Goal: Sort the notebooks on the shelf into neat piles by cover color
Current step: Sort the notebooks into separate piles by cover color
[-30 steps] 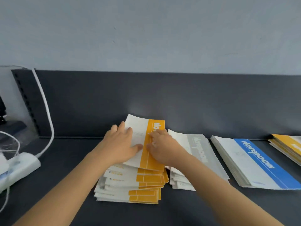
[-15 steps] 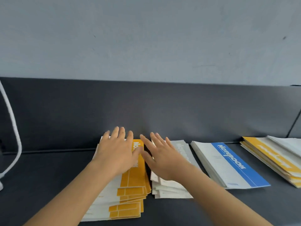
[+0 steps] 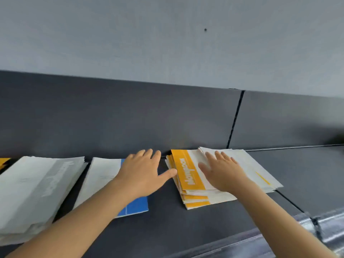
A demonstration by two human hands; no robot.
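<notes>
— Where are the hands, from where you stand?

— Both are out over the shelf (image 3: pixel 307 175). The left hand (image 3: pixel 143 174) is spread flat above the far end of the blue pile (image 3: pixel 137 206), fingers straight and apart, gripping nothing. Its thumb sticks out to the right, with the tip at the left edge of the orange pile (image 3: pixel 184 174). Whether it touches, I can't tell.

— And the right?

— The right hand (image 3: pixel 223 174) lies palm down on top of that orange pile, fingers straight and fanned, holding nothing either. Under it are white covers (image 3: pixel 249 164), skewed to the right and overhanging the pile. One has a thin yellow stripe.

— Is the orange pile tidy?

— No. Its near corner is fanned, with orange bands peeping out one under another. The top band carries white lettering that runs away from us.

— What else is along the shelf?

— Just left of the blue pile is a thick grey pile (image 3: pixel 37 187), blurred at the near end. At the very left edge there's a sliver of another orange cover (image 3: pixel 3 162). The piles sit close to the dark back panel (image 3: pixel 111 118), with the pale wall (image 3: pixel 167 43) above it. A shiny metal rail (image 3: pixel 327 228) runs along the shelf's front at the lower right.
</notes>
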